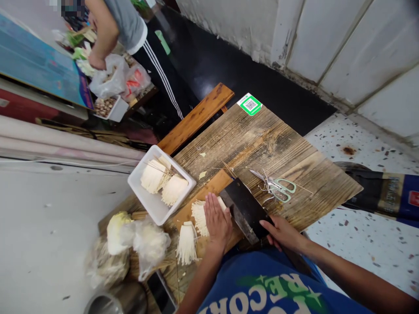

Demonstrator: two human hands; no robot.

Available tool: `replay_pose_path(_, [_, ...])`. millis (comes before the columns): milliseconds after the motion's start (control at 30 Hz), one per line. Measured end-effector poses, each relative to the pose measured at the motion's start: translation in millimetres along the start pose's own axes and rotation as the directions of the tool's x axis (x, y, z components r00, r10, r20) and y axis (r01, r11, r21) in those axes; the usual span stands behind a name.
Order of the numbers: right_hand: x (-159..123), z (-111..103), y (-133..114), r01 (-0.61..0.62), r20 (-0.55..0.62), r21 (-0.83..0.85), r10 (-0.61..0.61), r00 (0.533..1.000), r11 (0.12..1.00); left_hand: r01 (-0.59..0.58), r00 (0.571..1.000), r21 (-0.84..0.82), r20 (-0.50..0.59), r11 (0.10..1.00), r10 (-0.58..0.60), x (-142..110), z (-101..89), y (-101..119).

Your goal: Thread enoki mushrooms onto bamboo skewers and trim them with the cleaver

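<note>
My left hand (216,222) lies flat, fingers together, pressing a bundle of pale enoki mushrooms (199,216) on a wooden cutting board (214,185). My right hand (280,233) grips the handle of a dark cleaver (244,209), whose wide blade stands just right of my left hand against the mushrooms. Another cut mushroom bundle (187,242) lies at the board's near-left corner.
A white tray (153,205) holds two mushroom bundles. Plastic bags of mushrooms (134,237) and a phone (161,294) lie near left. Green-handled scissors (278,188) rest on the wooden table (294,152). Another person (131,26) handles bags far left. A bench (195,117) stands behind.
</note>
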State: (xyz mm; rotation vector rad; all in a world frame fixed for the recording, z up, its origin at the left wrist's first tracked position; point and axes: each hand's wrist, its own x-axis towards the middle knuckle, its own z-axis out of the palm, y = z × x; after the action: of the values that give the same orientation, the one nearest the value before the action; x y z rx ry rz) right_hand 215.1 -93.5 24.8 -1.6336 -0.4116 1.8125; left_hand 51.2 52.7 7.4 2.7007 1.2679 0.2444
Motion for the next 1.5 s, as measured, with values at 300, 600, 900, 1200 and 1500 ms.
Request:
replay_pose_path(300, [23, 11, -16, 0.057, 0.006, -0.045, -0.057, 0.998, 0.997, 0.048, 0.999, -0.080, 0.002, 0.996, -0.048, -1, 4.6, 0])
replay_pose_path(600, [13, 20, -7, 0.083, -0.018, -0.156, -0.087, 0.996, 0.984, 0.051, 0.999, -0.084, 0.006, 0.995, -0.050, 0, 3.4, 2])
replay_pose_path(900, [33, 44, -36, 0.085, 0.010, -0.164, -0.085, 0.996, 0.983, 0.075, 0.997, -0.147, 0.032, 0.986, -0.071, 1, -4.6, 4])
replay_pose_path(1200, [-13, 56, -80, 0.231, 0.057, -0.357, -0.225, 0.973, 0.905, 0.065, 0.986, -0.194, -0.141, 0.979, -0.094, 1, -58.9, 7])
replay_pose_path(1500, [-56, 110, -144, 0.526, 0.421, -0.552, -0.328, 0.846, 0.647, 0.272, 0.870, -0.091, -0.403, 0.958, -0.285, -52, -158.4, -18])
